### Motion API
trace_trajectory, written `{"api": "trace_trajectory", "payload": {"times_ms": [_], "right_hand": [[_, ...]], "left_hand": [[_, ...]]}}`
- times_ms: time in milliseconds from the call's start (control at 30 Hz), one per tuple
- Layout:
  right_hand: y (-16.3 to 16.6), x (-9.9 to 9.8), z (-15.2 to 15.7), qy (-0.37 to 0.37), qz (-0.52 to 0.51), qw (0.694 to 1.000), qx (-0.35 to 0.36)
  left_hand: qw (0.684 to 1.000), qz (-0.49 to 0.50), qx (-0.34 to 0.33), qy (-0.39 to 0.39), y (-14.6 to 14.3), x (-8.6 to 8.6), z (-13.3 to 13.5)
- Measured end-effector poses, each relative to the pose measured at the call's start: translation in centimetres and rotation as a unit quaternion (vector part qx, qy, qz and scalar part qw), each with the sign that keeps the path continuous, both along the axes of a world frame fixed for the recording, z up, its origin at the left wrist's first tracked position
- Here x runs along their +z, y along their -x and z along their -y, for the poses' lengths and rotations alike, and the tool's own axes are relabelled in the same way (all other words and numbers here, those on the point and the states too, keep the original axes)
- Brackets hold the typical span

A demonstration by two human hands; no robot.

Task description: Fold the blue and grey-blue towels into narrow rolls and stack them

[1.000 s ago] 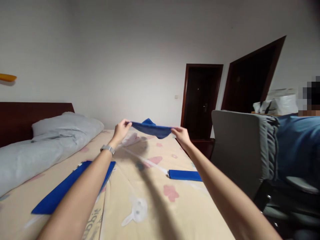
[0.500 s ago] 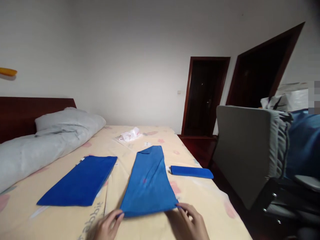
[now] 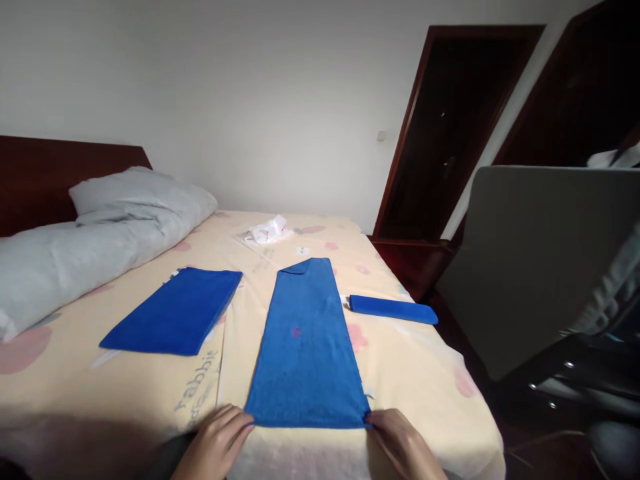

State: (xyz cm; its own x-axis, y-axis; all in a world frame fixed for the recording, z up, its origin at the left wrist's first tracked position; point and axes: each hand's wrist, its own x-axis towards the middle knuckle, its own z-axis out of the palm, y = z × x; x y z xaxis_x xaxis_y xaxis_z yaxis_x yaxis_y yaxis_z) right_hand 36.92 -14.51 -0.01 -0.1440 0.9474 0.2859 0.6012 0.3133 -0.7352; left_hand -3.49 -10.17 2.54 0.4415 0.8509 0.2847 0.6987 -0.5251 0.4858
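Note:
A blue towel (image 3: 307,347) lies lengthwise on the bed, its far left corner folded over. My left hand (image 3: 220,437) pinches its near left corner, and my right hand (image 3: 400,433) pinches the near right corner. Between them the near edge is drawn straight, and the cloth looks flat. To the left rests a folded blue cloth (image 3: 177,312) with a small white tag at its far edge. On the right, close to the bed's side, is a narrow folded or rolled blue cloth (image 3: 393,309), also with a white tag.
The bed (image 3: 450,393) has a cream patterned sheet. A grey quilt (image 3: 125,213) is bunched along the left by the dark headboard (image 3: 70,160). A crumpled white plastic or tissue bundle (image 3: 270,230) sits at the far side. A grey panel (image 3: 530,267) stands right of the bed.
The towel's near end has come closer to me with both hands, and its wrinkles have smoothed out. My view has tilted down.

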Motion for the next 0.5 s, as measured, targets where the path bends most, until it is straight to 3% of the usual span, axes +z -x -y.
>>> {"api": "trace_trajectory", "payload": {"times_ms": [133, 267, 367, 500], "right_hand": [[-0.7, 2.4, -2.1, 0.103, 0.025, 0.993, 0.042], [-1.4, 4.6, -6.6, 0.278, -0.011, 0.954, 0.109], [-1.5, 3.8, -8.4, 0.307, -0.095, 0.944, 0.072], [-1.4, 1.5, -7.9, 0.264, -0.133, 0.955, -0.001]], "left_hand": [[0.997, -0.018, -0.019, 0.074, -0.4, 1.5, -2.6], [0.981, 0.07, 0.005, 0.178, -1.5, 1.4, -6.9], [0.972, 0.123, 0.071, 0.189, -2.0, -0.4, -8.3], [0.977, 0.072, 0.121, 0.159, -1.8, -2.1, -7.6]]}}
